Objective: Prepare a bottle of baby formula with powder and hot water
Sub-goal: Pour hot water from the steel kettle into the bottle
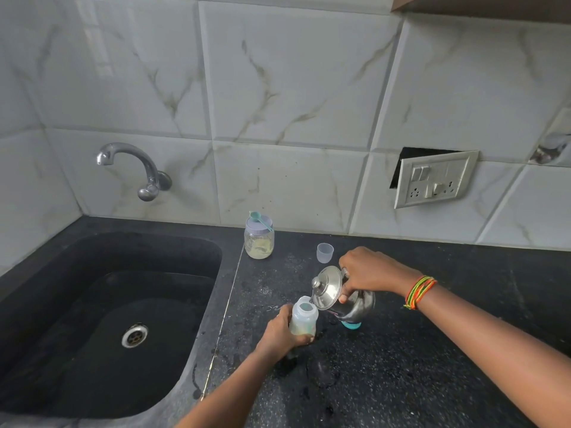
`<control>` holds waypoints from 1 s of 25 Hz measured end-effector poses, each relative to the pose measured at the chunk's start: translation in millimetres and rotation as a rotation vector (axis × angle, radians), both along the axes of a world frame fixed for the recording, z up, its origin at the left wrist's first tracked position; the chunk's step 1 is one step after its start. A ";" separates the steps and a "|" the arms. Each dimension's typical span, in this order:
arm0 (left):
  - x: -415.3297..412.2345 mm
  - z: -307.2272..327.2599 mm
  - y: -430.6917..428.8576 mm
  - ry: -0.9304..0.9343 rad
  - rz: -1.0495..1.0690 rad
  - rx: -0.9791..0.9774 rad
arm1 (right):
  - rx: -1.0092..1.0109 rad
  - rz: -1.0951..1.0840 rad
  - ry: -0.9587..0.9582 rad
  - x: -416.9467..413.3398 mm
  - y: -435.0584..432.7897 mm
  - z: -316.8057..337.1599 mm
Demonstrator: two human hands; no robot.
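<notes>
Steel kettle [355,307] in our right hand [367,273], we are tipping it steeply to the left over the black speckled countertop [401,366]. Its long axis is lying almost sideways, and its knobbed lid [327,287] is facing left, toward the baby bottle [304,318]. Our fingers are curling tightly round the handle on the kettle's far side. The spout itself is hidden behind the lid.

Our left hand [278,335] is wrapping its fingers round the lower half of the bottle. We are holding it close to upright just right of the sink [61,288], with its open mouth pointing up and sitting right beside the kettle's rim. Pale yellowish contents are showing through its clear wall. We cannot tell whether its base is resting on the counter.

A teal piece [350,325] is peeking out under the kettle. Farther back, a glass jar [259,239] of pale powder is standing against the tiled wall with a teal scoop [261,220] lying across its lid. A small clear cup [325,252] is standing to its right. A tap [133,165] is jutting from the wall above the sink.
</notes>
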State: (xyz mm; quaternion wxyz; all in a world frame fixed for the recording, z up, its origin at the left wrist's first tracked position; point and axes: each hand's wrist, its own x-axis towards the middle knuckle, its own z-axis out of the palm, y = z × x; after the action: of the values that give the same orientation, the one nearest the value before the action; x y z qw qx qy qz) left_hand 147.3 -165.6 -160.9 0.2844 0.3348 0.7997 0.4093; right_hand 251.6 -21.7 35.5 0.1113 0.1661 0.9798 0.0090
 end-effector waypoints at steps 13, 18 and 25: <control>-3.4 0.7 -14.5 -0.033 -0.137 0.123 | 0.065 0.077 -0.042 -9.6 -11.0 5.4; -3.2 2.4 -19.0 -0.007 -0.166 0.145 | 0.061 0.086 -0.062 -9.1 -16.0 9.0; -7.3 4.2 -25.3 0.052 -0.223 0.134 | 0.074 0.111 -0.075 -9.3 -20.1 10.4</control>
State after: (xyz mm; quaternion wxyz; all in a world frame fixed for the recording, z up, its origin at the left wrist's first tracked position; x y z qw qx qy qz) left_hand 140.1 -190.9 -156.8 0.2841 0.4506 0.7355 0.4188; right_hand 242.2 -41.8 45.8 0.1410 0.1149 0.9816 0.0578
